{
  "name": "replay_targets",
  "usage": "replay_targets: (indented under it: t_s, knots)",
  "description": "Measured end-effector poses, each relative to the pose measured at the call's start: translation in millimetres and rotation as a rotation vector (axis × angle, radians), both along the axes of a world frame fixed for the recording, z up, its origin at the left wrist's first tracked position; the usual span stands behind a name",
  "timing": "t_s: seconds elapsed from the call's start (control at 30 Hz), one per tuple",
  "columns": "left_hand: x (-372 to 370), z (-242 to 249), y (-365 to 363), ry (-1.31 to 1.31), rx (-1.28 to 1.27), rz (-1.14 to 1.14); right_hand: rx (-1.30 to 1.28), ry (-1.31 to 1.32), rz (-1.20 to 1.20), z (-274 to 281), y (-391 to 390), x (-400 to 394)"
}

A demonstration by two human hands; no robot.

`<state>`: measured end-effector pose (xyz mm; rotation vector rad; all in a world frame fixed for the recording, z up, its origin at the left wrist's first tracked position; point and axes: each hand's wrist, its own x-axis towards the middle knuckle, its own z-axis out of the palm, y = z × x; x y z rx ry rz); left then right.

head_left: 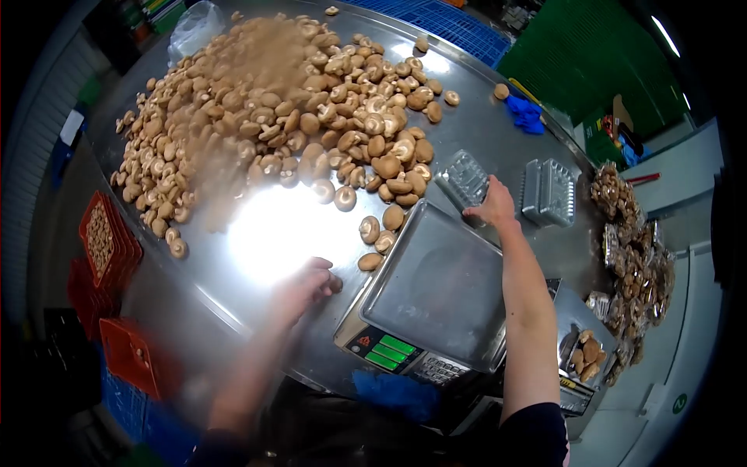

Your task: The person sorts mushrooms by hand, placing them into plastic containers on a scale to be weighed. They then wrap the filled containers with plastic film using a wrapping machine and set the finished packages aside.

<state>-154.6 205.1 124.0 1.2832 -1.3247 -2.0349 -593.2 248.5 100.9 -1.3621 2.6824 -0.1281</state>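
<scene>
My right hand [495, 205] grips the near right edge of a clear plastic tray [465, 177], just beyond the scale. My left hand [310, 286], slightly blurred, is closed around a brown mushroom [335, 285], left of the scale. The scale [436, 284] has a bare metal platform and a lit green display [391, 352]. A large heap of brown mushrooms [311, 121] covers the far left of the metal table [311, 222]. A few loose mushrooms [370, 229] lie against the scale's left edge.
Stacked clear trays [557, 193] stand right of my right hand. Packed mushrooms [634, 272] are piled at the far right. Red baskets [131, 354] stand at the lower left. A blue glove [525, 114] lies near the back edge, and blue material [395, 393] sits before the scale.
</scene>
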Motion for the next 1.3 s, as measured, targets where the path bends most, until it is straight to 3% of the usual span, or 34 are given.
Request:
replay_targets:
  t_s: [0.2, 0.3, 0.37, 0.4, 0.47, 0.5, 0.53, 0.57, 0.63, 0.67, 0.7, 0.8, 0.83, 0.93, 0.97, 1.0, 1.03, 1.07, 1.13, 1.2, 1.27, 1.3]
  knots:
    - [-2, 15, -17, 0.057, -0.028, -0.105, -0.184, 0.043, 0.149, 39, -6, 24]
    - [2, 20, -45, -0.005, -0.536, -0.068, -0.196, -0.388, 0.349, 123, -19, 100]
    - [2, 37, -62, -0.042, -0.872, 0.026, -0.108, -0.633, 0.632, 120, -23, 143]
    - [4, 43, -70, -0.076, -1.041, 0.068, 0.082, -0.854, 0.697, 126, -28, 174]
    - [33, 44, -82, -0.183, -0.959, -0.142, 0.269, -1.248, 0.798, 105, -35, 217]
    - [49, 41, -81, -0.133, -0.66, -0.083, 0.28, -1.59, 0.738, 88, -40, 236]
    - [67, 39, -78, -0.081, -0.363, -0.021, 0.263, -1.89, 0.631, 60, -44, 246]
    - [91, 24, -78, -0.119, -0.316, 0.091, 0.239, -2.105, 0.34, 44, -48, 260]
    - [134, 3, -70, -0.135, -0.136, 0.319, 0.194, -2.187, -0.047, 22, -58, 294]
    - [152, -4, -61, -0.107, 0.001, 0.437, 0.18, -2.077, -0.116, 11, -62, 315]
    - [185, -34, -60, -0.191, -0.186, 0.087, 0.126, -1.821, -0.11, -13, -64, 341]
    - [239, -108, -61, -0.241, -0.524, -0.358, 0.176, -1.553, -0.099, -50, -71, 392]
    - [242, -116, -68, -0.291, -0.654, -0.408, 0.161, -1.528, -0.147, -52, -78, 401]
    - [234, -123, -108, -0.147, -0.573, -0.142, 0.089, -1.471, -0.262, -59, -106, 416]
    - [228, -135, -130, -0.058, -0.173, 0.155, 0.046, -1.469, -0.287, -67, -120, 414]
    - [209, -125, -151, -0.01, 0.065, 0.307, 0.002, -1.465, -0.314, -72, -136, 411]
    - [190, -115, -172, 0.041, 0.288, 0.498, -0.091, -1.411, -0.3, -73, -155, 406]
    - [161, -85, -191, 0.049, 0.344, 0.552, -0.185, -1.355, -0.284, -75, -176, 400]
    - [129, -86, -225, 0.087, 0.145, 0.631, -0.349, -1.299, -0.279, -107, -225, 384]
    - [107, -92, -257, 0.043, 0.146, 0.692, -0.344, -1.28, -0.216, -90, -261, 368]
    - [96, -91, -263, 0.221, 0.101, 0.722, -0.359, -1.233, -0.155, -95, -281, 357]
    - [97, -94, -265, 0.166, 0.061, 0.645, -0.451, -1.279, -0.137, -97, -280, 356]
